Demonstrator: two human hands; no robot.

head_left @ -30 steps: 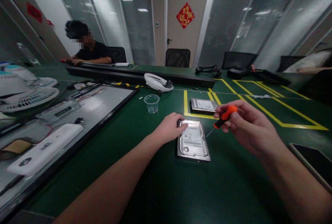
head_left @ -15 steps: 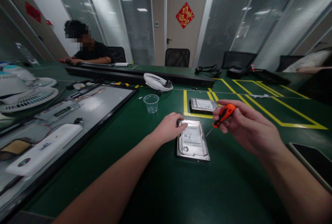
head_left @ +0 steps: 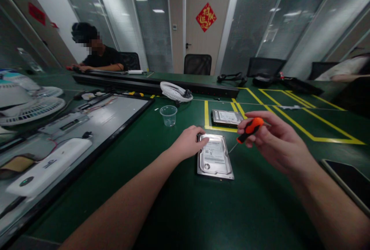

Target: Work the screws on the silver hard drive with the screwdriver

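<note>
A silver hard drive [head_left: 215, 159] lies flat on the green table in front of me, its label facing up. My left hand [head_left: 189, 142] grips the drive's far left corner, with the thumb on its top face and the fingers over the edge. In my right hand [head_left: 270, 136] is a screwdriver [head_left: 251, 129] with an orange and black handle, held between thumb and fingers. Its thin shaft slants down to the left, and the tip meets the drive's right edge. Whether the tip sits in a screw is too small to tell.
Behind the drive lies a second hard drive [head_left: 227, 117] inside yellow tape. A clear plastic cup [head_left: 168, 115] stands beyond my left hand. To the left is a large panel [head_left: 127, 107] bearing a white device [head_left: 49, 167]; a phone [head_left: 347, 178] lies right. Another person [head_left: 101, 57] sits across.
The screwdriver handle has turned slightly in my right hand's fingers. My left hand and the hard drive have stayed in place.
</note>
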